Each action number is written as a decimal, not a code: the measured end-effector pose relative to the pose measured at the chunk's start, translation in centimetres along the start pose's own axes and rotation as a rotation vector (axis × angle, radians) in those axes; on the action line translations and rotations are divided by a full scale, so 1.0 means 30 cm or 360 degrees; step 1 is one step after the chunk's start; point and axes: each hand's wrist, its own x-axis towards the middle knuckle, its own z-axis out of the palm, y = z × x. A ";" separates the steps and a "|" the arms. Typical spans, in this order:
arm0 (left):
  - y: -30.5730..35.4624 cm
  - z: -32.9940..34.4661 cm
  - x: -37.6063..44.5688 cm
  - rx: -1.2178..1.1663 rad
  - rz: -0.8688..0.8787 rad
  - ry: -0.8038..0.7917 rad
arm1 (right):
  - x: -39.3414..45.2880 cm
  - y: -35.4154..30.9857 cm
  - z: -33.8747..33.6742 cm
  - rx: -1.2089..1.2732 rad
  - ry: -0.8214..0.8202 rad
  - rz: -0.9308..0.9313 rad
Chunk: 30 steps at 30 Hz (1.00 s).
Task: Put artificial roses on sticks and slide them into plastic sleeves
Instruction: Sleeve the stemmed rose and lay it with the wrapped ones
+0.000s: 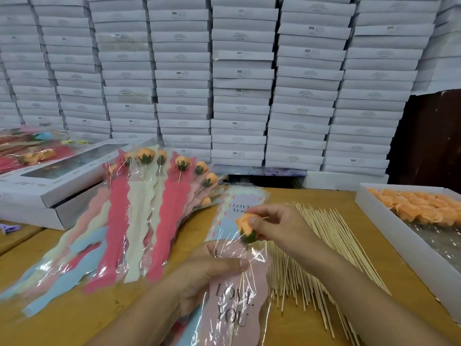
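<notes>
My right hand (277, 224) pinches an orange artificial rose (245, 227) with a green base, mounted on a thin stick that runs down into a clear plastic sleeve (234, 305). The sleeve has a pink "LOVE YOU" card inside. My left hand (207, 275) grips the sleeve's open top edge, thumb on the plastic. The rose head sits just above the sleeve mouth. A pile of bare wooden sticks (316, 248) lies to the right of my hands.
Finished sleeved roses (159, 196) fan out on the left of the wooden table (74, 318). A white tray of loose orange roses (419, 208) stands at the right. Empty sleeves (238, 196) lie behind my hands. White boxes (239, 83) are stacked along the back.
</notes>
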 end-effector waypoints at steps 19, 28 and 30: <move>-0.006 -0.007 0.018 -0.0171 -0.0027 0.0040 | -0.027 0.021 0.055 -0.0039 0.0048 -0.0009; -0.013 -0.001 0.024 -0.0177 -0.0040 0.0112 | -0.033 0.024 0.054 -0.0049 0.0001 0.0010; -0.010 0.000 0.023 -0.0199 -0.0044 0.0098 | -0.035 0.023 0.054 -0.0009 0.0005 0.0030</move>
